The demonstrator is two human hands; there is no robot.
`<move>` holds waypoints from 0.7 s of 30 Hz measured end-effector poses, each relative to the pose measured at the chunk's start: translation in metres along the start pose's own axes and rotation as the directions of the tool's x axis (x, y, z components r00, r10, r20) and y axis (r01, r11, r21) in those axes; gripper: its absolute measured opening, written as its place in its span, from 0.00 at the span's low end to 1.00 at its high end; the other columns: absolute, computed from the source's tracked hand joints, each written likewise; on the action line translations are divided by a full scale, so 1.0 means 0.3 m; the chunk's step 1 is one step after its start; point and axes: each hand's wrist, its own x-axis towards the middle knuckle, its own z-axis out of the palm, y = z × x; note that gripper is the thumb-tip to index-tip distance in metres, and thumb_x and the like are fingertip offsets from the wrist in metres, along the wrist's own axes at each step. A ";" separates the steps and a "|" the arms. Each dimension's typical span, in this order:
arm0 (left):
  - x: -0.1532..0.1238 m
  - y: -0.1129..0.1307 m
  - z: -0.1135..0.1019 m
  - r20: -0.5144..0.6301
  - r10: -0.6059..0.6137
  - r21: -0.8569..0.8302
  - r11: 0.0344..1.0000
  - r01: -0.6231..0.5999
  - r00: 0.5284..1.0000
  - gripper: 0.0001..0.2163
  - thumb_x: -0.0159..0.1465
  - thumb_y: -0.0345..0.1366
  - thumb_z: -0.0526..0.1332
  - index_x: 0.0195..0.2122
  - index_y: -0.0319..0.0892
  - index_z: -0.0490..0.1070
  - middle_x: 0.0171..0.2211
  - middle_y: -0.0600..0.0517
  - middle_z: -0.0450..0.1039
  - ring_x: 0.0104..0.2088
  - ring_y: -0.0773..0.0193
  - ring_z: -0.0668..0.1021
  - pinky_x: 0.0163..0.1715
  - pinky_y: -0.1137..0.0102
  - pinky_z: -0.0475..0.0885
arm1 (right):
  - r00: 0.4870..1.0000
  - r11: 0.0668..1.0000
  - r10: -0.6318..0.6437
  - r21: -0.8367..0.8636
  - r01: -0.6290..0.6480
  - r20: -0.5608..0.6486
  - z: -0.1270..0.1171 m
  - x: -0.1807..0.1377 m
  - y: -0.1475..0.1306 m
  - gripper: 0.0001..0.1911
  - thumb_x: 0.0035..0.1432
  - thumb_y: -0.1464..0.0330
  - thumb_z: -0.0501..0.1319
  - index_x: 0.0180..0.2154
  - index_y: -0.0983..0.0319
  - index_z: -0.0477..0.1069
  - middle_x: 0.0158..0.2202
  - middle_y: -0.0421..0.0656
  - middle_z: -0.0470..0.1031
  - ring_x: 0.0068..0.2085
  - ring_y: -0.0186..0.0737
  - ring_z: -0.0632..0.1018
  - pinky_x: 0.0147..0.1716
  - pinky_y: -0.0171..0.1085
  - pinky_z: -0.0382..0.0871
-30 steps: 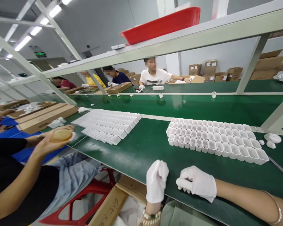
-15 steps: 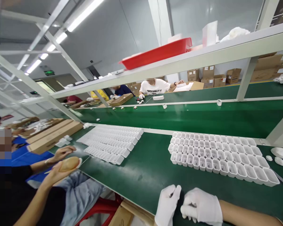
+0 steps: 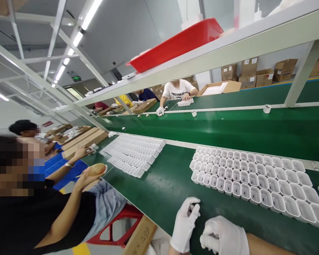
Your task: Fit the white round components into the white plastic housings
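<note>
Left grip (image 3: 186,224), gloved, curls near a carton (image 3: 140,236) bearing handwritten figures.

Grey wall (image 3: 162,24), lit strip lights (image 3: 91,15), pale metal shelf frame (image 3: 228,56), green worktop (image 3: 154,187), red stool (image 3: 131,213), cardboard boxes (image 3: 264,78)

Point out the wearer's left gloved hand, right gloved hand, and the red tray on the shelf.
Left gloved hand (image 3: 184,224): head view, middle of the hand.
Right gloved hand (image 3: 225,234): head view, middle of the hand.
Red tray (image 3: 177,46): head view, outer side wall.
</note>
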 end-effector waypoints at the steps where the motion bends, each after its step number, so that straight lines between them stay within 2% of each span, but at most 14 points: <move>1: 0.002 -0.001 0.001 -0.002 -0.012 0.005 1.000 0.012 1.000 0.17 0.63 0.48 0.59 0.46 0.42 0.70 0.27 0.53 0.66 0.25 0.68 0.67 0.21 0.76 0.64 | 1.000 1.000 -0.024 -0.001 0.024 0.009 0.000 0.002 0.005 0.14 0.56 0.64 0.57 0.25 0.62 0.77 0.24 0.38 0.72 0.26 0.31 0.71 0.27 0.29 0.60; 3: 0.013 0.003 0.001 -0.013 -0.019 0.019 1.000 0.020 1.000 0.20 0.64 0.47 0.58 0.53 0.44 0.65 0.28 0.54 0.66 0.25 0.68 0.68 0.20 0.76 0.66 | 0.998 0.998 -0.067 -0.007 0.067 0.015 0.000 0.004 0.010 0.15 0.56 0.64 0.57 0.25 0.62 0.77 0.24 0.38 0.71 0.26 0.31 0.70 0.28 0.30 0.60; 6: 0.046 0.023 -0.002 -0.029 -0.002 0.035 0.999 0.003 1.000 0.21 0.63 0.46 0.59 0.55 0.45 0.63 0.33 0.51 0.67 0.27 0.67 0.69 0.20 0.75 0.70 | 0.998 0.999 -0.053 -0.011 0.053 0.024 -0.005 0.004 0.003 0.15 0.56 0.63 0.58 0.24 0.62 0.76 0.24 0.38 0.71 0.26 0.31 0.70 0.28 0.30 0.60; 9: 0.086 0.042 -0.007 -0.006 0.011 0.050 0.999 -0.011 1.000 0.21 0.63 0.46 0.58 0.55 0.44 0.65 0.42 0.46 0.68 0.28 0.67 0.70 0.21 0.72 0.73 | 0.999 0.999 0.038 0.001 -0.038 0.005 -0.014 -0.003 -0.017 0.13 0.55 0.63 0.58 0.24 0.61 0.76 0.26 0.38 0.73 0.28 0.32 0.71 0.27 0.30 0.59; 13: 0.110 0.041 -0.013 0.015 0.010 0.022 1.000 -0.011 1.000 0.19 0.63 0.45 0.57 0.54 0.46 0.66 0.58 0.43 0.59 0.31 0.68 0.72 0.21 0.72 0.75 | 0.981 0.982 0.187 0.025 -0.186 -0.042 -0.016 -0.017 -0.049 0.08 0.52 0.64 0.61 0.24 0.59 0.74 0.31 0.39 0.76 0.31 0.36 0.74 0.26 0.31 0.59; 17: 0.108 0.029 -0.017 0.024 -0.008 -0.009 1.000 0.009 1.000 0.20 0.64 0.44 0.57 0.57 0.48 0.65 0.61 0.44 0.58 0.30 0.69 0.72 0.23 0.72 0.75 | 0.930 0.943 0.334 0.046 -0.331 -0.151 0.000 -0.021 -0.066 0.08 0.51 0.64 0.60 0.22 0.59 0.71 0.33 0.38 0.77 0.34 0.38 0.75 0.26 0.32 0.59; 19: 0.106 0.027 -0.018 0.028 -0.013 -0.021 1.000 0.014 1.000 0.20 0.64 0.43 0.57 0.58 0.49 0.64 0.62 0.44 0.56 0.30 0.69 0.72 0.23 0.72 0.75 | 0.935 0.945 0.328 0.035 -0.326 -0.134 0.003 -0.015 -0.062 0.08 0.51 0.65 0.60 0.22 0.59 0.71 0.32 0.38 0.76 0.34 0.39 0.75 0.27 0.32 0.60; 21: 0.105 0.029 -0.018 0.031 -0.019 -0.027 0.999 0.020 0.999 0.20 0.64 0.42 0.57 0.58 0.49 0.64 0.64 0.44 0.54 0.31 0.69 0.73 0.22 0.73 0.75 | 0.961 0.964 0.266 0.009 -0.266 -0.073 -0.003 -0.007 -0.054 0.09 0.52 0.65 0.60 0.22 0.58 0.71 0.31 0.39 0.76 0.34 0.39 0.75 0.28 0.32 0.61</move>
